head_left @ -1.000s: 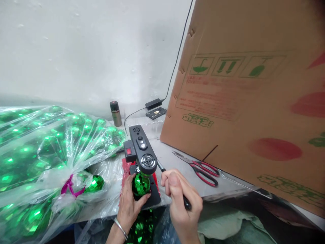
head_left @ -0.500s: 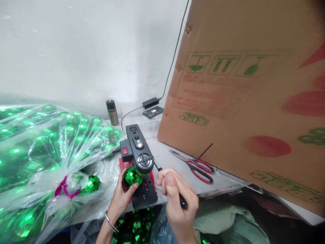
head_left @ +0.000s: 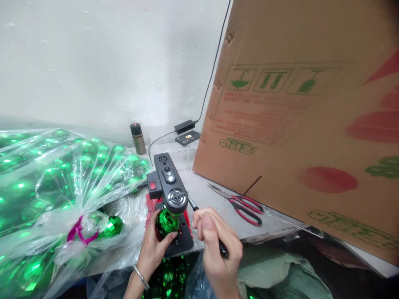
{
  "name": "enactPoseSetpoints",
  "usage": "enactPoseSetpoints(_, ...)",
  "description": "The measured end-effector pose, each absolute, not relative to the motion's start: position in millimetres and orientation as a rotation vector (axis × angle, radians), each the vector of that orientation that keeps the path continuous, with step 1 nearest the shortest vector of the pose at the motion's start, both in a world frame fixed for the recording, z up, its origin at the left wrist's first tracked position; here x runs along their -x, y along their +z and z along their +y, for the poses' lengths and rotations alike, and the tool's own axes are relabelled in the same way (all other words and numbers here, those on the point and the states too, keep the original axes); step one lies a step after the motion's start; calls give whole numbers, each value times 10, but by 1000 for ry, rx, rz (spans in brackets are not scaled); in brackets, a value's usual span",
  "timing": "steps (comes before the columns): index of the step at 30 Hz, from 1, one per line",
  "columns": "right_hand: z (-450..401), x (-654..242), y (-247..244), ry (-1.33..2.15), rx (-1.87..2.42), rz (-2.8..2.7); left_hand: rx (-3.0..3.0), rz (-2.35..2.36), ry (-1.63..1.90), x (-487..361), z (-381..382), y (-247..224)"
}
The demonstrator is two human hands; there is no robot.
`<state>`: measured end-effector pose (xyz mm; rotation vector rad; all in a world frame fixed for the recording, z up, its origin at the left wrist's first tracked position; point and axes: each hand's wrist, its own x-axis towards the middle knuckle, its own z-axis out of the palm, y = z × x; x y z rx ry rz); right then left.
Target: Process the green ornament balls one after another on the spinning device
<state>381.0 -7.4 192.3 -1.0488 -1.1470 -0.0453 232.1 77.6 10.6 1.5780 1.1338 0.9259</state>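
Left hand (head_left: 152, 246): fingers round green ball (head_left: 167, 222), just under head of black machine (head_left: 171, 182) on desk (head_left: 204, 192). Right hand (head_left: 220, 247): fingers closed round lever (head_left: 193, 203). We seem to be seating ball; next move likely calls for steady hold, careful lever work.

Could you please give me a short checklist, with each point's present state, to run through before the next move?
1. Green ball held between the left hand's thumb and fingers: ok.
2. Right hand closed around the lever: ok.
3. Ball's top seated against the machine: cannot tell; the machine's head hides it.
4. Red switch turned on: cannot tell; its marking is too small.
5. Scissors apart from both hands: ok.
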Motion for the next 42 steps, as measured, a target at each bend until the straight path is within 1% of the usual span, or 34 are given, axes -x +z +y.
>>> enactPoseSetpoints(5, -82, -3804, 1911, -39, 1046, -1138, -1634, 1213, 1044, -2416, 670, 20)
enactPoseSetpoints(11, -82, -3799, 1887, -37, 1058, -1125, -1692, 1201, 1111, -2486, 621, -40)
enactPoseSetpoints(23, -79, -3812, 1944, -46, 1069, -1132, -1758, 1172, 1035, -2444, 633, 12)
enactPoseSetpoints(30, -92, -3824, 1942, -48, 1058, -1146, -1652, 1118, 878, -2541, 660, 39)
enactPoseSetpoints(34, -93, -3821, 1907, -62, 1050, -1149, -1551, 1203, 949, -2647, 648, 13)
enactPoseSetpoints(42, -105, -3820, 1788, -121, 1031, -1168, -1543, 1232, 1071, -2739, 603, 9)
